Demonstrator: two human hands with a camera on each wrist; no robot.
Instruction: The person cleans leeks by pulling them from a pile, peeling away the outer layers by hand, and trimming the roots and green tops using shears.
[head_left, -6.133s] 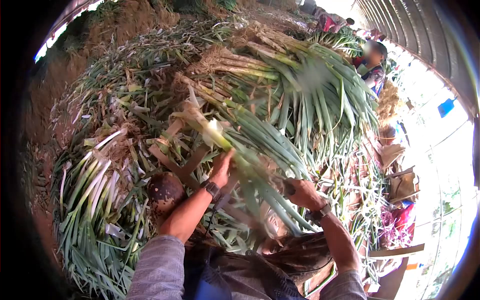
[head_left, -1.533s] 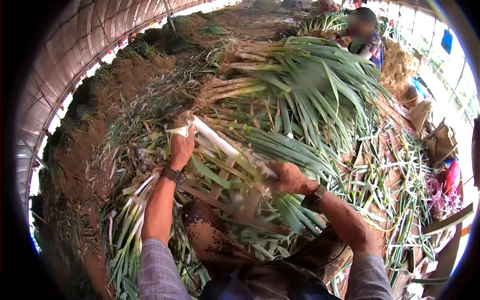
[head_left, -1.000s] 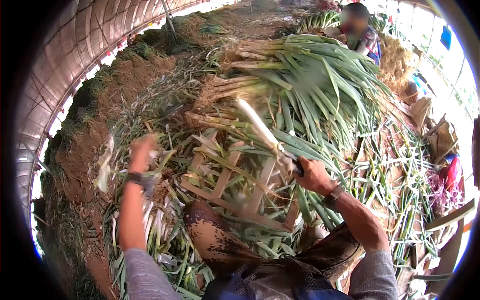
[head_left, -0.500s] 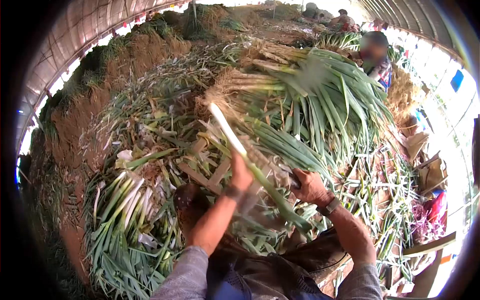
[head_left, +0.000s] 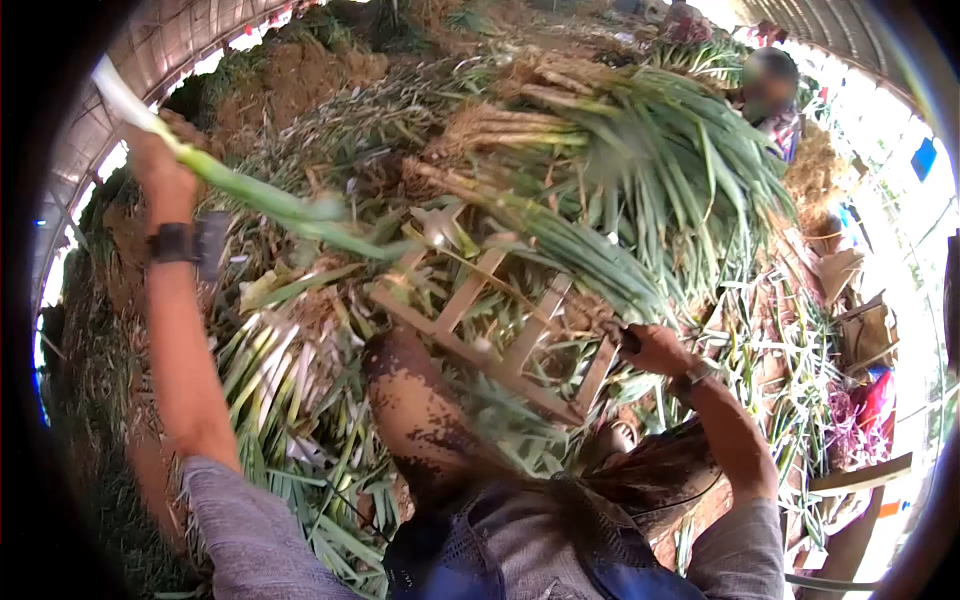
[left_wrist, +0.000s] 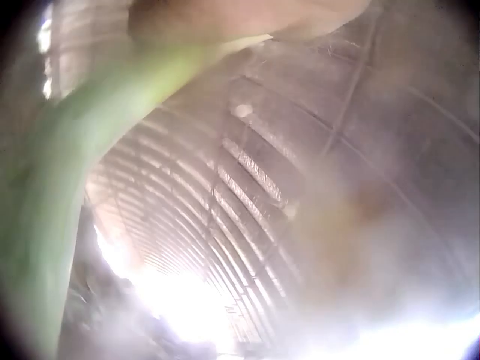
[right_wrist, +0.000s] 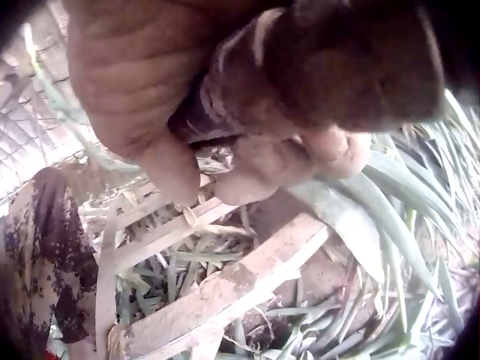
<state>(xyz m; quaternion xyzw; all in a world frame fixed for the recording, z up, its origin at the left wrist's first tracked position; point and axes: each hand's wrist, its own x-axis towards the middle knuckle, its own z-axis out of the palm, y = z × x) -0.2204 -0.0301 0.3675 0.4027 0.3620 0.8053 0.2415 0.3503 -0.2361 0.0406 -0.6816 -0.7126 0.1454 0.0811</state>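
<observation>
Up at the far left of the head view, my left hand [head_left: 163, 178] grips a leek [head_left: 270, 203] round its shank. The white end points up left and the green leaves trail right. In the left wrist view the leek's green part [left_wrist: 45, 202] hangs below the hand, blurred. My right hand [head_left: 660, 352], low at the right, holds a tool by its dark rounded handle [right_wrist: 352, 67]; its brownish front end is blurred. Beneath that hand lies a slatted wooden frame [head_left: 475, 362]. Leeks with white shanks [head_left: 285, 362] lie in a heap left of my knee.
A big pile of leeks with rooty ends [head_left: 650, 165] fills the middle back. Loose trimmed leaves [head_left: 330, 120] litter the ground. A person [head_left: 775, 115] is at the back right. Pink twine [head_left: 850, 420] and a plank [head_left: 860, 475] lie at the right edge.
My left hand flung a stripped piece away left, took the leek near its middle beside the tool, then swung with it to the upper left. My right hand kept the tool, shifting slightly right.
</observation>
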